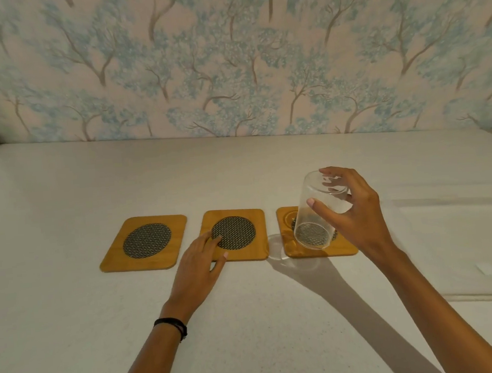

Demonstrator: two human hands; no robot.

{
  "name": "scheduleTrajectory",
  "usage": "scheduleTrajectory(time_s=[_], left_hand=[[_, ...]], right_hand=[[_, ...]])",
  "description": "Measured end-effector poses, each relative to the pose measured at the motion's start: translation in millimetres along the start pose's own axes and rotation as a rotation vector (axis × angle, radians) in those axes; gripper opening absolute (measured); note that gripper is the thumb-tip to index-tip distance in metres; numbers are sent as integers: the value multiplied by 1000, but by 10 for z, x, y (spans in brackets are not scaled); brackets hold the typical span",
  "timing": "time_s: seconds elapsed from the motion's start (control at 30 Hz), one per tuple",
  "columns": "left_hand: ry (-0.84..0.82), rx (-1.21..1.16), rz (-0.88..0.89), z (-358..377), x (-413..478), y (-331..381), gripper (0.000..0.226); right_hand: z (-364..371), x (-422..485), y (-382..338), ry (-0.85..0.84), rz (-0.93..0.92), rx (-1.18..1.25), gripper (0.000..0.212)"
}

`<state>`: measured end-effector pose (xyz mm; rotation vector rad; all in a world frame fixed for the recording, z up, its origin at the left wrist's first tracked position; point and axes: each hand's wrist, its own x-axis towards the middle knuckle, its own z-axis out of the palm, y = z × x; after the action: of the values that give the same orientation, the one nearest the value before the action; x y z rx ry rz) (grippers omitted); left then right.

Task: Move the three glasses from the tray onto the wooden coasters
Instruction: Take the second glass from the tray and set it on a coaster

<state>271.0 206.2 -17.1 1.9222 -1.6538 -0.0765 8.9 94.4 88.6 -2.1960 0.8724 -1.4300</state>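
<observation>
No legible text anywhere.

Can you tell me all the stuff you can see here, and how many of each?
wooden coasters: three, golden-brown with dark woven round middles, in a row on the table; left, middle, right
glass: one, clear, tilted, held over the right coaster
tray: one, clear, on the table to the right; no glasses show on the part in view
table: one, white, fills the lower half
wallpaper: pale pink with blue trees, behind the table
wristband: one, black, on the left wrist
left hand: fingers resting on the middle coaster's near left corner
right hand: fingers wrapped round the glass
</observation>
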Motion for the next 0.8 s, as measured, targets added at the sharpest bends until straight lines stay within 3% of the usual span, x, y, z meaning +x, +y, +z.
scheduleTrajectory(time_s=[0.8], left_hand=[[-9,27,-25,147,47,-130,53]], right_hand=[[1235,309,-50,-221,33,58,50]])
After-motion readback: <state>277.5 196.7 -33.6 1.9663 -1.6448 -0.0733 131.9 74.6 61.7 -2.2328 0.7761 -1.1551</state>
